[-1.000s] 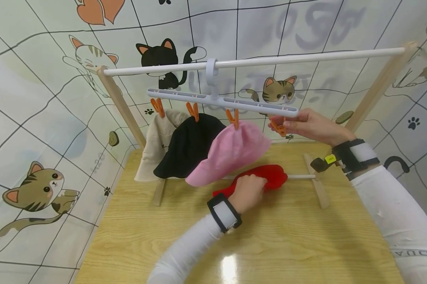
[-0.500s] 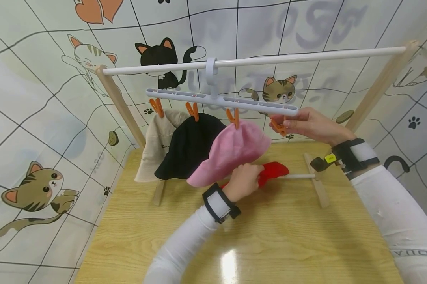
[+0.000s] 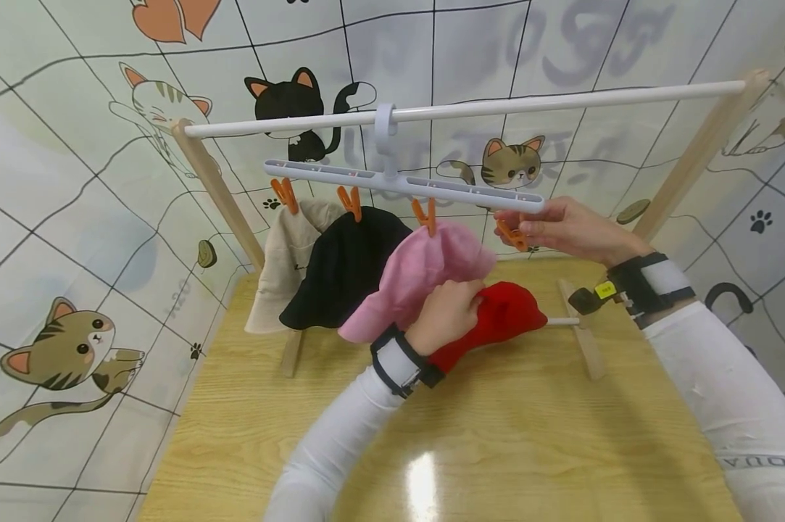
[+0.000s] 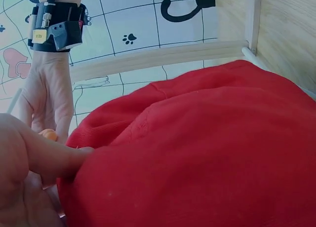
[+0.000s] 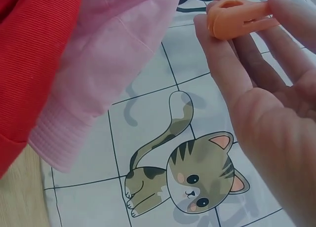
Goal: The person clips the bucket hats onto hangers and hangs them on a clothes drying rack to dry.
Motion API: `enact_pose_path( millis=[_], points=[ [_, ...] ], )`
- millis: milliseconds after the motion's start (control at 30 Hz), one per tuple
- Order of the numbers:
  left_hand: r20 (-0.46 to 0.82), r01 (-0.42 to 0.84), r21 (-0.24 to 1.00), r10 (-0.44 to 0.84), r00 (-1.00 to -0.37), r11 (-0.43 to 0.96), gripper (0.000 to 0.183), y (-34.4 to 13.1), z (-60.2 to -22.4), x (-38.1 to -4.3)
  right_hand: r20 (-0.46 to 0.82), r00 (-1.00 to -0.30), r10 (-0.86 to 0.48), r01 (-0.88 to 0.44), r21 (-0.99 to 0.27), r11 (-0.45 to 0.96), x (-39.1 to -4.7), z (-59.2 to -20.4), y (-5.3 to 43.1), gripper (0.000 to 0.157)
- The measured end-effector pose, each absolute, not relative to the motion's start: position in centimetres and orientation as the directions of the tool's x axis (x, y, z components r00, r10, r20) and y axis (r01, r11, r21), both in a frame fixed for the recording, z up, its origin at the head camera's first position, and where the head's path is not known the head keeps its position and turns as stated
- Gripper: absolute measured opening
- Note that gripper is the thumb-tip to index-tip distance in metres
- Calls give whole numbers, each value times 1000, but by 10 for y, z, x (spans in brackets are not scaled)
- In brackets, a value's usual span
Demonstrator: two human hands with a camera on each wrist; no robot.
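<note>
My left hand (image 3: 449, 313) pinches a red bucket hat (image 3: 504, 316) by its top, thumb against the cloth in the left wrist view. The hat hangs just above the table, below and partly in front of a pink bucket hat (image 3: 425, 272). At the right end of a pale hanger bar (image 3: 431, 187), my right hand (image 3: 562, 226) holds an orange clip (image 3: 512, 235) between thumb and fingers. In the right wrist view, no cloth lies in that clip (image 5: 237, 20). Beside the pink hat, a black hat (image 3: 349, 268) and a beige hat (image 3: 288, 261) hang from similar clips.
The hanger hooks over a white rod (image 3: 562, 104) between two wooden posts (image 3: 217, 196). The rack's feet (image 3: 583, 333) and a lower white bar (image 3: 563, 321) stand on the wooden table (image 3: 496, 435). Behind is a wall sheet with cartoon cats (image 3: 512, 165).
My left hand has raised the red hat off the table toward the pink hat, and the hat now hangs fuller. The right hand stays at the orange clip.
</note>
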State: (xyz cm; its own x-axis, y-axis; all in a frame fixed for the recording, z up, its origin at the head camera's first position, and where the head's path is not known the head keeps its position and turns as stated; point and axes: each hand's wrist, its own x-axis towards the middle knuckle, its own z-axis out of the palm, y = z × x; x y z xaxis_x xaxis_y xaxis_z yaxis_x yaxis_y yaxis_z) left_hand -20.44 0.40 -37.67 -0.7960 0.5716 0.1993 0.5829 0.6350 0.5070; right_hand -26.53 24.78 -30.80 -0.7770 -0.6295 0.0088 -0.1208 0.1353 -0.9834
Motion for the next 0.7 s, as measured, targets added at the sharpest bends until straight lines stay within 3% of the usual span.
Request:
enact_pose_path(
  millis=[333, 700],
  points=[
    [241, 606, 486, 571, -785, 629, 6, 6, -368, -208, 37, -795, -606, -157, -977, 147, -267, -308, 244, 41],
    [235, 594, 503, 562, -793, 628, 12, 3, -361, -213, 195, -714, -672, -81, -977, -198, -278, -312, 244, 34]
  ],
)
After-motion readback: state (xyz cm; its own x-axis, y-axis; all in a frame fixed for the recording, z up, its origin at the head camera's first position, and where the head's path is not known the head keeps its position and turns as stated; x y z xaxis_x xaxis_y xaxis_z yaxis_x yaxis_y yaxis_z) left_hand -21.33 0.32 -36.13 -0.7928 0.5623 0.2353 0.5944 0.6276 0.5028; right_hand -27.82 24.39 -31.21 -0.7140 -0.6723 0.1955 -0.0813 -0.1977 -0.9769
